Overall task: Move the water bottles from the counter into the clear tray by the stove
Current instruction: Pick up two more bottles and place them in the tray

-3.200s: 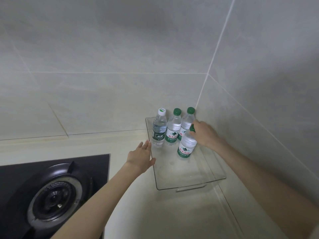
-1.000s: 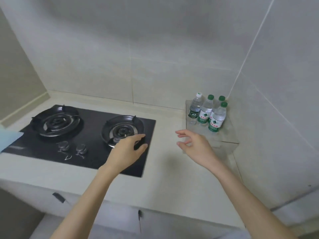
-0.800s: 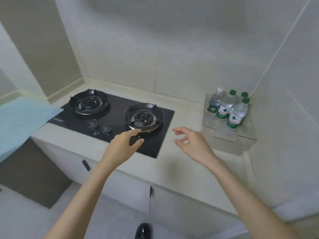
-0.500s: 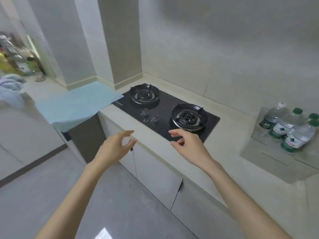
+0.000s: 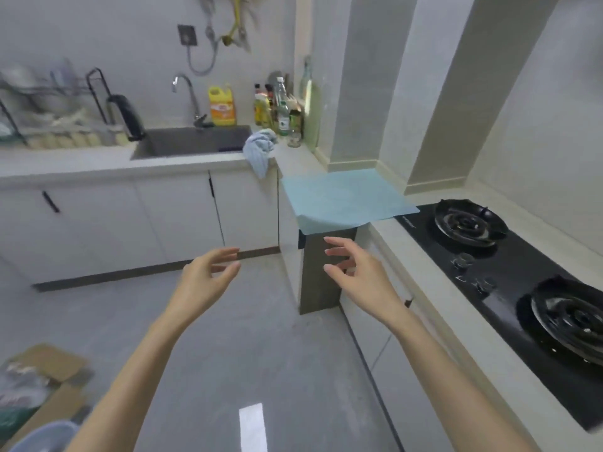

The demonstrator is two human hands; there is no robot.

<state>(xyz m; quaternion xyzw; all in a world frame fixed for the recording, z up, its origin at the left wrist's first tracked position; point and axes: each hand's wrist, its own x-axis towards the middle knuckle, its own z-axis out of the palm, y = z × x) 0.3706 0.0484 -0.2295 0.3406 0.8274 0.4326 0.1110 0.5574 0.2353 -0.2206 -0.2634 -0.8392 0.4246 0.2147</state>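
Your surface (image 5: 427, 278) is a pale cream, and the stove (image 5: 509, 282) in it is glossy black with dark ringed burners. You've got a plain light-blue cloth (image 5: 346, 197), plus a dustier blue-grey rag (image 5: 259, 148) next to the dark grey sink (image 5: 195, 141). The jug (image 5: 222, 106) is bright yellow with an orange label. The cabinets (image 5: 169, 216) are white with black handles (image 5: 50, 201). The floor (image 5: 248, 347) is plain grey, the box (image 5: 52, 362) is cardboard brown, and the basin (image 5: 42, 435) looks pale lavender-blue to me.
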